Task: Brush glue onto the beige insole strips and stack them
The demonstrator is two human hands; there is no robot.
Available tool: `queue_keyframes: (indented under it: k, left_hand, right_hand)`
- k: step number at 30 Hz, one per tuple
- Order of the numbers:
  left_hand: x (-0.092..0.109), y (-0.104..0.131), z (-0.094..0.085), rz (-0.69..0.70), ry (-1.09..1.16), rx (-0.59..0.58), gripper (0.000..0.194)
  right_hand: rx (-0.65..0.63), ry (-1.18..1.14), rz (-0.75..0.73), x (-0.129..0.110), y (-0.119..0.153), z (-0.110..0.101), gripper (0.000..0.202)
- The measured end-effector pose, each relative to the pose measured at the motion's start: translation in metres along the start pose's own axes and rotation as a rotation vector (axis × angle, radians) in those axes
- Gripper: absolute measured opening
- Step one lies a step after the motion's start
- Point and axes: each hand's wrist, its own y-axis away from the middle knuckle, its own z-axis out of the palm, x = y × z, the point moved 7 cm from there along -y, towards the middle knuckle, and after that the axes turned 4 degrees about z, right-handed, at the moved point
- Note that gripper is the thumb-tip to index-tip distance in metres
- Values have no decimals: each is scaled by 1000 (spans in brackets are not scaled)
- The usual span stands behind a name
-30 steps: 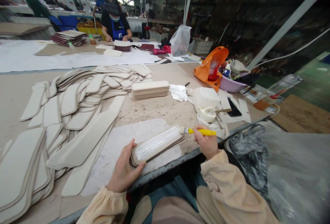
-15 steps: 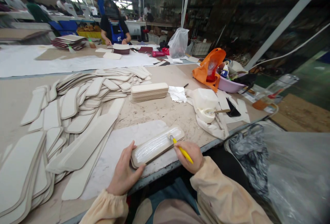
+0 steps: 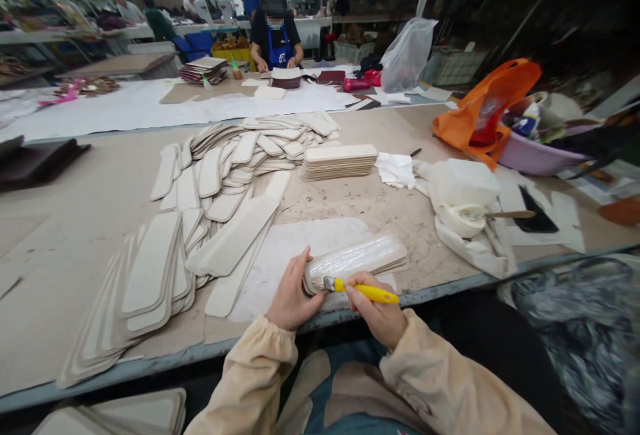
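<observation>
My right hand is closed round the yellow handle of a paintbrush. Its bristles touch the near left end of a small stack of long, round-cornered cream pieces. The top piece has a wet, glossy coat. Round the left end of that stack, my left hand grips it between thumb and fingers. Under the stack lies a pale sheet. A neat stack of similar pieces stands farther back. To the left spreads a heap of overlapping cream pieces.
At right, a white tub with a stick across it rests on cloth beside a dark phone. Behind are an orange bag and a purple basin. A co-worker sits across the table. The table's front edge runs before me.
The brush has gone from the right part of the top piece to its left end, near my left hand. My left hand stays at the stack. The view has turned left.
</observation>
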Motion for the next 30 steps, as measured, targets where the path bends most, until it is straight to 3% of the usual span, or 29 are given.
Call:
queue_keyframes:
  k: [8,15,18,22,30]
  left_hand:
    - [-2,1,1,-5,9,-29,91]
    - [-3,1,0,-18,-10,-8,90]
    - [-3,1,0,-22,-31,-9,89]
    - [-4,2,0,-13,-69,-14,87]
    - [-7,0,0,-8,-121,-17,83]
  right_hand:
    - [243,-4,51,10,2,-32,19]
    - [73,15,-37,-5,-9,8,18]
    - [81,60,-54,-5,-12,10,19]
    - [199,145,-47,1,-11,-17,19]
    - [538,263,10,28,-7,-102,22]
